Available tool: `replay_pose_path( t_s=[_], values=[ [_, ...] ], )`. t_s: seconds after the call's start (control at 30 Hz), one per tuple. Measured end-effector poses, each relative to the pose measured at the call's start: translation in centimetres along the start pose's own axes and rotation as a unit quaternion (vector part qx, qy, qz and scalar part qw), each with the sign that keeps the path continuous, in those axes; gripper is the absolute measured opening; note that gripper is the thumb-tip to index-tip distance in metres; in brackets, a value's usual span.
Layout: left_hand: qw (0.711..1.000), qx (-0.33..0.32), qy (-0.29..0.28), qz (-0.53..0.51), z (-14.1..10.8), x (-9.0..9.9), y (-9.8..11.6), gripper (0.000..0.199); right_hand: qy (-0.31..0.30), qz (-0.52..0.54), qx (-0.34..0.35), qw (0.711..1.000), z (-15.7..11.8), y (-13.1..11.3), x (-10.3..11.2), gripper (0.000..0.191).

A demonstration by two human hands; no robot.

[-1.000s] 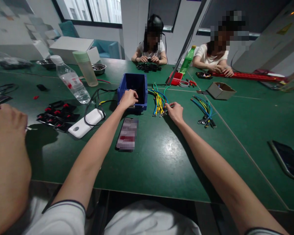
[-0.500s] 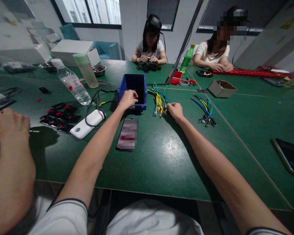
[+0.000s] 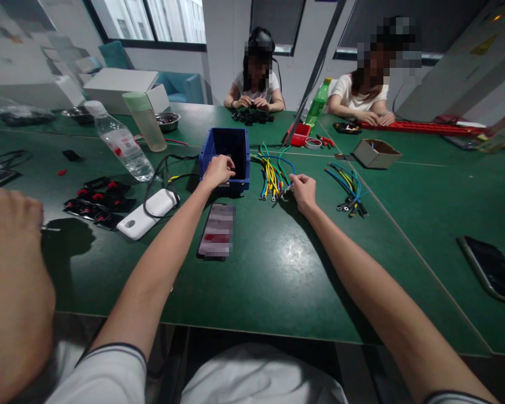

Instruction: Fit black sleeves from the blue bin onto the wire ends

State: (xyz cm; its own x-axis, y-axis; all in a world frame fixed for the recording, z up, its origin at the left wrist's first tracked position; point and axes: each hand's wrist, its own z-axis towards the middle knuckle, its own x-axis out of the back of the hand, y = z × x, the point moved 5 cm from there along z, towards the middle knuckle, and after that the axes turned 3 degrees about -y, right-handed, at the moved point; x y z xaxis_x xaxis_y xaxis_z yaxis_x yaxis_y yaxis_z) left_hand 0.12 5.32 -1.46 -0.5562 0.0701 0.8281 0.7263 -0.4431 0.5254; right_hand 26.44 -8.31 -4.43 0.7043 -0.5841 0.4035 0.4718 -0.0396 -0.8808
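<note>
My left hand (image 3: 219,170) reaches over the front wall of a blue plastic bin (image 3: 224,184), its fingers curled together inside; whatever they hold, if anything, is hidden. To the right of the bin lies a bundle of yellow, blue and green cables (image 3: 271,177) with metal ring lugs at their near ends. At the bundle's right edge my right hand (image 3: 303,192) is closed in a pinch on a blue cable (image 3: 292,165). A second, smaller cable pile (image 3: 347,188) with blue and yellow strands and dark ends lies further right, apart from the hand.
A phone (image 3: 216,231) lies before the bin, another phone (image 3: 491,269) far right. Leftward are a white power bank (image 3: 147,215), black-and-red parts (image 3: 99,202) and a tilted water bottle (image 3: 122,143). Another person's arm (image 3: 17,280) rests at left; two people sit opposite. A small cardboard box (image 3: 376,160) stands right.
My right hand has shifted slightly away from the bundle, and a blue cable now shows at its fingertips. The left hand stays at the bin. The whole view has moved a little.
</note>
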Motion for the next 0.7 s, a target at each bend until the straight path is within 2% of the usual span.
replay_pose_path(
  t_s=[0.23, 0.43, 0.5, 0.63, 0.7],
  values=[
    [1.000, 0.001, -0.002, -0.004, 0.3, -0.2, -0.3, 0.023, 0.025, 0.033, 0.026, 0.999, -0.6, -0.9, 0.5, 0.024],
    [1.000, -0.012, 0.002, -0.001, 0.4, -0.1, -0.1, 0.022, -0.003, 0.066, 0.037, 0.997, -0.4, -0.5, -0.3, 0.022],
    [1.000, -0.011, 0.001, 0.001, 0.4, -0.1, -0.1, 0.020, -0.015, 0.090, 0.037, 0.995, -0.3, -0.2, -0.5, 0.028],
    [1.000, -0.006, 0.002, 0.002, 0.3, -0.1, 0.0, 0.022, -0.037, 0.130, 0.020, 0.991, 0.1, 0.4, -0.7, 0.052],
    [1.000, -0.010, 0.002, -0.002, 0.3, -0.1, 0.1, 0.022, -0.053, 0.145, 0.000, 0.988, 0.2, 0.7, -0.9, 0.054]
  ],
)
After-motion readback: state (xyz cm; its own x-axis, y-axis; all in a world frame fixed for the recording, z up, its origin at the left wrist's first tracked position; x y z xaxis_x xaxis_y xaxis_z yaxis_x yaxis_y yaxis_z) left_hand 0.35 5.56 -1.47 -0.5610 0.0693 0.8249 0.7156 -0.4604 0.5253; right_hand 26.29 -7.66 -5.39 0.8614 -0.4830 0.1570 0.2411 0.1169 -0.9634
